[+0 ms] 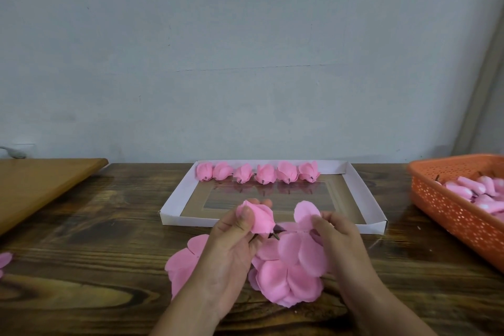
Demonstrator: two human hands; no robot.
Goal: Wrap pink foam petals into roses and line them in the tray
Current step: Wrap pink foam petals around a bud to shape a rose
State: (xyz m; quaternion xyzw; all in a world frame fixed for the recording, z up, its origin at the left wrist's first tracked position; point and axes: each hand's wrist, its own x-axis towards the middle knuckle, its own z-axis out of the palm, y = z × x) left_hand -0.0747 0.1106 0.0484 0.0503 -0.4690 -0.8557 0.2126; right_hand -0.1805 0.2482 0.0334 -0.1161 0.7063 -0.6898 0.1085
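Roses [257,174], six of them, line the far wall of the white tray [174,200] at your twelve o'clock, side by side, dark stems toward you. One more rose bud [261,218] sits in your left hand [231,240], thumb and fingers curled round it, just above the tray's near edge. Your right hand [336,234] pinches one loose petal [306,214] at one o'clock from the bud, fingers bent, petal upright. Below both hands lies a heap of petals [289,273], too overlapped to count, with more at seven o'clock. One orange basket [447,207] at three o'clock holds further pink pieces. One board [41,183] rests at nine o'clock on the table [109,226].
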